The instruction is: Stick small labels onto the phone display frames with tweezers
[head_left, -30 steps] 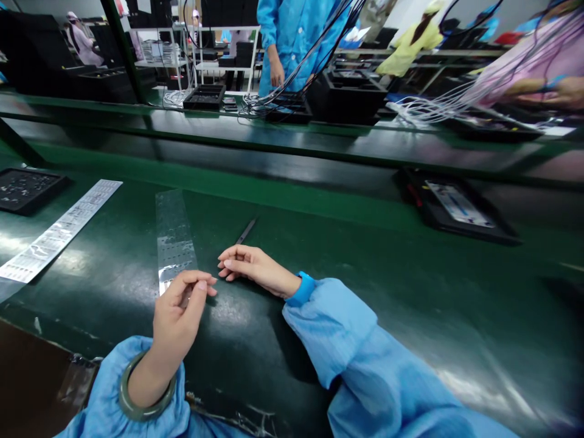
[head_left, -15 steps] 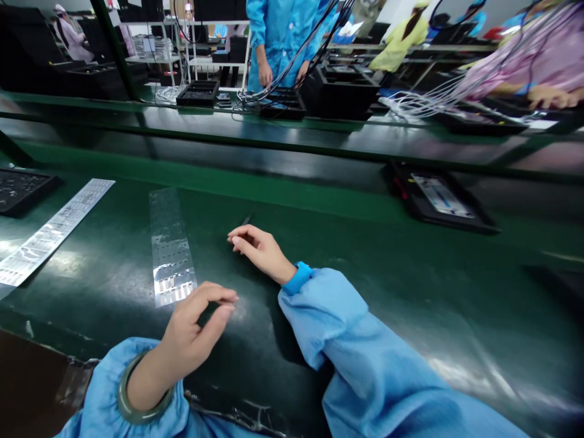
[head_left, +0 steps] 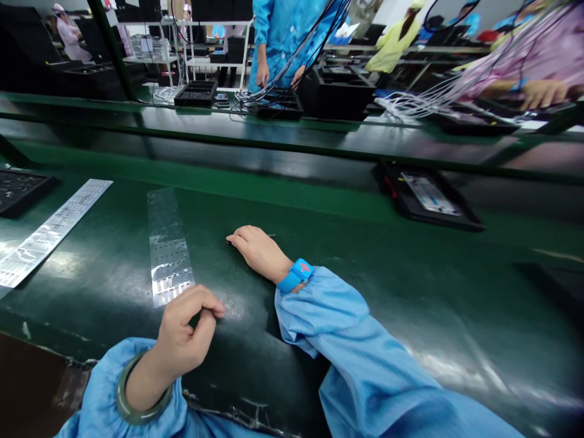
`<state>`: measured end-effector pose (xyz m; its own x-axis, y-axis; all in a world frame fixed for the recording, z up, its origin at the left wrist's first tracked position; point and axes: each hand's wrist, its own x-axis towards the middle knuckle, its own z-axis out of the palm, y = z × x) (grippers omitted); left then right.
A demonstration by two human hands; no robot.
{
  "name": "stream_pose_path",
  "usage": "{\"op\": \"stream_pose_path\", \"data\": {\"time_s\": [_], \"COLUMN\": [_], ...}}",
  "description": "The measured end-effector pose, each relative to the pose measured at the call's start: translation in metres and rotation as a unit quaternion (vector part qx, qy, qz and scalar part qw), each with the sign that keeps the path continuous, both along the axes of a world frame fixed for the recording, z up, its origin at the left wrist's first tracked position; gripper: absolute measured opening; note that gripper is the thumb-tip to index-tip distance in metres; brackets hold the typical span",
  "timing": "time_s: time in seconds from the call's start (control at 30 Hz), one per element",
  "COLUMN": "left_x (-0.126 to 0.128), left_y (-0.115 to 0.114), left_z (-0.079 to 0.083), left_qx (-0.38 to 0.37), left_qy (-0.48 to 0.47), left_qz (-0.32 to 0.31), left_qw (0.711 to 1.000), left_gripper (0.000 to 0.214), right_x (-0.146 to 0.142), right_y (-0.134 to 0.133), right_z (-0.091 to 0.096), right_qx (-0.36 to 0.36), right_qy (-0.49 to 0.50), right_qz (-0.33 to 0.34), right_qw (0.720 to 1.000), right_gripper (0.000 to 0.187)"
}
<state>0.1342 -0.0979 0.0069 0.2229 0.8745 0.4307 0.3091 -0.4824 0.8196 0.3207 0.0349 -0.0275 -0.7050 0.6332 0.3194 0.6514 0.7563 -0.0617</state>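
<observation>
My right hand [head_left: 258, 249] lies knuckles-up on the dark green bench, its fingers curled over a thin dark pair of tweezers [head_left: 227, 241]; only the tool's ends show from under the hand. My left hand [head_left: 187, 331] hovers near the bench's front edge, thumb and fingers drawn into a pinch. Whether anything is in the pinch I cannot see. Just left of both hands lies a clear film strip [head_left: 166, 249] with rows of tiny parts, its near end beside my left fingers.
A second, longer strip [head_left: 45, 231] and a black parts tray [head_left: 18, 188] lie at the far left. A black tray with a printed card [head_left: 426, 198] sits on the belt at the right. Across the belt a person in a blue coat [head_left: 278, 36] works among cables and black trays.
My right hand slid forward over the tweezers and closed on them. My left hand pulled back off the strip's near end and curled tighter. The tray on the belt moved left.
</observation>
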Motion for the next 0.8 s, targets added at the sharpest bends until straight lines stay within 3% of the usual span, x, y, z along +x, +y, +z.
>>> {"op": "stream_pose_path", "data": {"time_s": [0.13, 0.27, 0.43, 0.53, 0.6, 0.67, 0.8], "left_x": [0.000, 0.000, -0.022, -0.051, -0.073, -0.093, -0.108], "left_y": [-0.001, 0.000, 0.008, 0.014, 0.016, 0.017, 0.019], "left_z": [0.003, 0.000, -0.007, -0.012, -0.019, -0.028, -0.041], "left_qx": [0.014, 0.026, 0.041, 0.037, 0.028, 0.005, -0.010], "left_qy": [0.028, 0.039, 0.056, 0.089, 0.178, 0.312, 0.443], "left_qz": [-0.010, 0.017, 0.123, 0.163, 0.148, 0.130, 0.094], "left_qw": [0.999, 0.999, 0.990, 0.982, 0.972, 0.941, 0.892], "left_gripper": [0.016, 0.018, 0.018, 0.023, 0.037, 0.049, 0.050], "right_x": [0.000, -0.001, -0.003, -0.005, -0.006, -0.005, -0.005], "right_y": [-0.001, -0.001, -0.008, -0.014, -0.015, -0.014, -0.012], "right_z": [-0.003, -0.003, 0.013, 0.022, 0.024, 0.022, 0.016], "right_qx": [-0.011, -0.039, -0.010, -0.017, -0.057, -0.119, -0.225], "right_qy": [0.035, 0.163, 0.377, 0.446, 0.442, 0.413, 0.393], "right_qz": [-0.035, -0.063, -0.055, -0.081, -0.108, -0.137, -0.148], "right_qw": [0.999, 0.984, 0.925, 0.891, 0.888, 0.892, 0.879], "right_gripper": [0.035, 0.031, 0.015, 0.025, 0.029, 0.033, 0.038]}}
